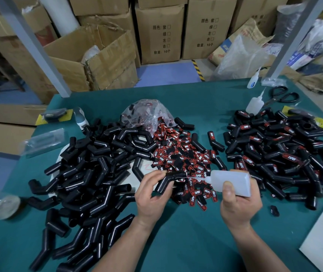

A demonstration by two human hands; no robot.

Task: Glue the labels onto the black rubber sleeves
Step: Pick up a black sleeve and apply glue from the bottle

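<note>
Black rubber, glossy and bent at an elbow, the sleeve (169, 181) sits in the left hand (152, 197), whose fingers and thumb curl round its lower leg and hold it above the green table (176, 242). Fine ribbing shows along that leg. The right hand (239, 205) grips a cloudy white glue bottle (233, 182) lying sideways, its thin nozzle aimed at the sleeve's upper end; whether the tip touches cannot be told. Just beyond both hands lies a heap of red-and-black labels (186, 160) printed "TAPER", spilling from a clear plastic bag (147, 112) farther off. Out past the left hand spreads a pile of bare sleeves (90, 173); past the right hand, a pile of labelled sleeves (274, 152). Far beyond the right hand stand a second bottle (254, 104) and scissors (282, 95).
</note>
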